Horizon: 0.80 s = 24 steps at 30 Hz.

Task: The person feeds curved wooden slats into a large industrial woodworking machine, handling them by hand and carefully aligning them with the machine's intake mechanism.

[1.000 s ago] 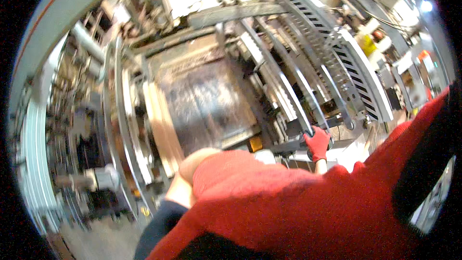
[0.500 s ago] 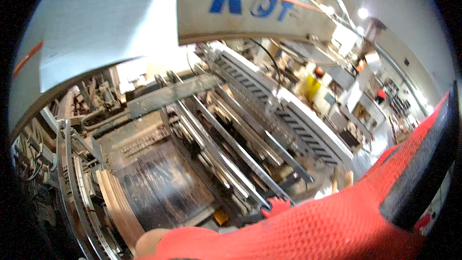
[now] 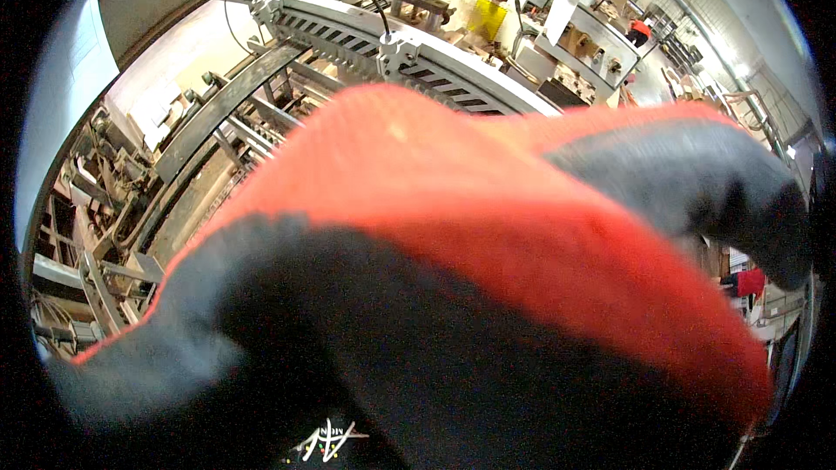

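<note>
Gloved hand (image 3: 488,296), red knit with black coating, held right at the lens, blocks most of the view; which hand and how far open, cannot tell. Above it: curved grey conveyor rail (image 3: 409,48); yellow container (image 3: 488,16) beyond.

The single head view looks forward and down from the person's head, through a wide fisheye that bends straight edges toward the rim. A red and black glove (image 3: 488,296) sits so near the lens that it is blurred and fills the near and middle picture. Only the far and left parts stay open: a machine frame (image 3: 218,113) left, a curved rail (image 3: 409,57) far.
</note>
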Each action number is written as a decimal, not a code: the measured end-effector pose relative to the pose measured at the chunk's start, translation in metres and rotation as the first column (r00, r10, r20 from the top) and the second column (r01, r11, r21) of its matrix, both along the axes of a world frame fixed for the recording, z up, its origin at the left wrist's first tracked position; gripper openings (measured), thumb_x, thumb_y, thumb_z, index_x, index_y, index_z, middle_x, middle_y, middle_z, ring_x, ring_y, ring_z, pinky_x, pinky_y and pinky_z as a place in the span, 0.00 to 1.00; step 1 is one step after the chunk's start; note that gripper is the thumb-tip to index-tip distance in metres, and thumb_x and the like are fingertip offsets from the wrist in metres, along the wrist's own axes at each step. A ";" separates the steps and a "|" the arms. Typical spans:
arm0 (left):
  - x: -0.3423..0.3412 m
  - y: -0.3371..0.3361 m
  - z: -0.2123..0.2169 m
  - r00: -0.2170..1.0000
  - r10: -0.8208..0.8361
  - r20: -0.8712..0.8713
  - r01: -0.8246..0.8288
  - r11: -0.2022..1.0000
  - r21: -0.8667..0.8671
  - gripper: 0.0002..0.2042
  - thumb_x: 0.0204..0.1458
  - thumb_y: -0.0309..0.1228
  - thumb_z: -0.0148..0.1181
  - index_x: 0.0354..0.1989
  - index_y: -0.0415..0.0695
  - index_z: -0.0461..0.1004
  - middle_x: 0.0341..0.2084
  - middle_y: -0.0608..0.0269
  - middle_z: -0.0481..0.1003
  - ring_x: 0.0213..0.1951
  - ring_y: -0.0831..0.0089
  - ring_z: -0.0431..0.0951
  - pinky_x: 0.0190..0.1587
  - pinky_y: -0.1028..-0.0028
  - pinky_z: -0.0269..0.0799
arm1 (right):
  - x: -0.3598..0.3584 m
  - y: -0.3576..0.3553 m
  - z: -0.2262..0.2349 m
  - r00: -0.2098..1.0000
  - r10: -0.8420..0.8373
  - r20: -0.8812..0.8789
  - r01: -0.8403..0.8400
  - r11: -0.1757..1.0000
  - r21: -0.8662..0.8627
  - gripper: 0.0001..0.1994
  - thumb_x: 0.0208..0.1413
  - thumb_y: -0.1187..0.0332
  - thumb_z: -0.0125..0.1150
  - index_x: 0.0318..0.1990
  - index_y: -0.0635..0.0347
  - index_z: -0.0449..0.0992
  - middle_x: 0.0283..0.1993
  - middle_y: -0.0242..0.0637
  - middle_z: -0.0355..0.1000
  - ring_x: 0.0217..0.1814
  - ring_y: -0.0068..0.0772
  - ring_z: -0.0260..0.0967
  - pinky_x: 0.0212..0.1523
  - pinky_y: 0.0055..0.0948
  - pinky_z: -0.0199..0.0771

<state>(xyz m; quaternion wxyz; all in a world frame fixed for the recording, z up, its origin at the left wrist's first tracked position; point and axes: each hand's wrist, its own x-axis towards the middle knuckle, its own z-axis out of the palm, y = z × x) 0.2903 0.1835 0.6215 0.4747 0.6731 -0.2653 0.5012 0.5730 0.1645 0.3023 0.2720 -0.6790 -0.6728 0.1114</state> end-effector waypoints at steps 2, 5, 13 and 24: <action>0.004 0.009 0.002 0.998 0.064 -0.029 -0.064 0.998 0.004 0.23 0.62 0.44 0.45 0.51 0.37 0.76 0.48 0.55 0.77 0.53 0.62 0.75 0.62 0.67 0.64 | 0.009 -0.014 -0.037 0.890 -0.455 0.013 0.398 0.792 0.464 0.25 0.47 0.52 0.68 0.49 0.59 0.77 0.49 0.45 0.76 0.52 0.51 0.71 0.62 0.51 0.59; -0.011 0.016 -0.003 0.948 0.276 -0.156 -0.282 0.959 -0.019 0.23 0.62 0.44 0.45 0.51 0.37 0.76 0.49 0.55 0.77 0.53 0.62 0.75 0.62 0.67 0.64 | 0.052 -0.049 -0.046 0.709 -0.705 -0.029 0.643 0.628 0.438 0.25 0.47 0.55 0.68 0.49 0.63 0.76 0.46 0.51 0.75 0.51 0.53 0.70 0.55 0.48 0.64; 0.038 0.098 -0.233 0.588 -0.060 -0.807 -0.457 0.798 -0.392 0.28 0.61 0.44 0.52 0.62 0.36 0.67 0.56 0.56 0.73 0.61 0.65 0.69 0.66 0.67 0.59 | 0.166 -0.156 -0.101 0.081 -0.906 0.415 0.992 0.033 -0.121 0.39 0.49 0.49 0.66 0.66 0.57 0.63 0.64 0.52 0.65 0.65 0.54 0.62 0.62 0.51 0.61; 0.069 0.096 -0.297 0.309 -0.456 -0.834 -0.316 0.778 -0.543 0.26 0.62 0.32 0.55 0.68 0.40 0.61 0.64 0.60 0.66 0.67 0.69 0.61 0.69 0.70 0.51 | 0.120 -0.147 -0.173 -0.195 -0.339 -0.920 0.802 0.485 -0.349 0.08 0.59 0.66 0.62 0.39 0.60 0.73 0.24 0.34 0.74 0.17 0.24 0.67 0.18 0.25 0.66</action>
